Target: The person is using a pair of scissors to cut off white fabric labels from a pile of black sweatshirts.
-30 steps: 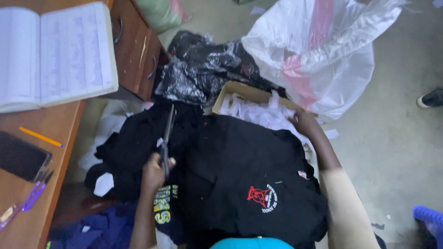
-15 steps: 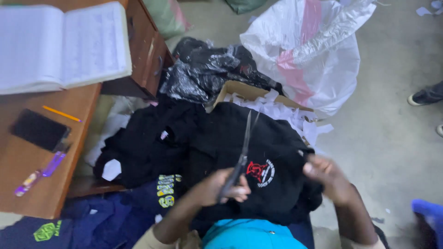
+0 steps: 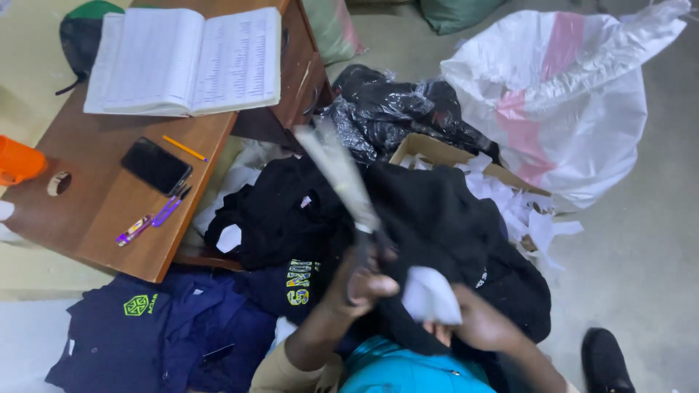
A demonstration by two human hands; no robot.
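Two hands work over a black garment (image 3: 437,218) heaped on the lap. Left hand (image 3: 364,287) is clenched around the handles of scissors (image 3: 342,175), blades blurred, pointing up and away toward the desk. Right hand (image 3: 477,324) pinches a white tag (image 3: 431,295) on the garment's near edge. Wooden desk (image 3: 102,211) at left carries an open ledger (image 3: 186,62), phone (image 3: 156,166), pencil (image 3: 183,148). Navy shirts (image 3: 160,335) lie below; white sack (image 3: 561,94) behind.

One open ledger book (image 3: 186,62), one black phone (image 3: 156,166), one yellow pencil (image 3: 184,148), two purple pens (image 3: 151,220), one pair of scissors (image 3: 348,195), one cardboard box (image 3: 437,153), two hands, one white sack (image 3: 561,102), one black shoe (image 3: 606,360)
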